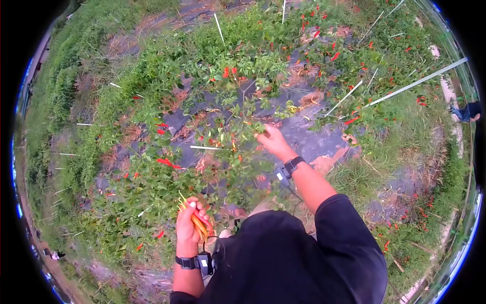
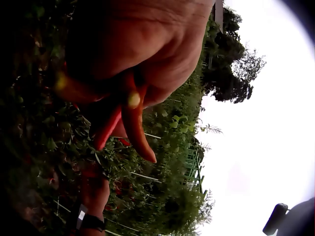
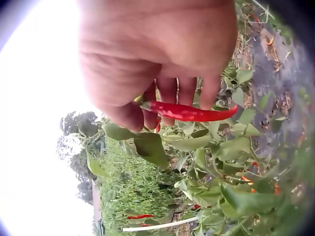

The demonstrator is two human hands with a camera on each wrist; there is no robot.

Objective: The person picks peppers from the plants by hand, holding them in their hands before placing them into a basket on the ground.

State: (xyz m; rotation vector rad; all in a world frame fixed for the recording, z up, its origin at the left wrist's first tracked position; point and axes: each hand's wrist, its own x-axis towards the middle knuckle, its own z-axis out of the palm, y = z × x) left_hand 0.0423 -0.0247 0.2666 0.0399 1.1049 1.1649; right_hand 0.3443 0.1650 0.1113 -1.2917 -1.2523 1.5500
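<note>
My left hand (image 1: 188, 224) grips a small bunch of red and orange chili peppers (image 1: 199, 226), their stems sticking out past the thumb. In the left wrist view an orange-red chili pepper (image 2: 135, 129) and a redder one (image 2: 108, 130) hang below the palm. Out over the plants, my right hand (image 1: 276, 142) pinches a single red chili pepper (image 3: 192, 112) at its green stem end, between thumb and forefinger. That pepper lies across in front of the other fingers, with leaves (image 3: 150, 147) of the plant close beneath it.
Chili plants (image 1: 243, 66) with several red fruits surround both hands. Dark plastic sheeting (image 1: 314, 134) covers the soil between them. White stakes (image 1: 205, 147) stand among the plants, and a long pale pole (image 1: 415, 82) slants at the right. Another person (image 1: 468, 111) is at the far right edge.
</note>
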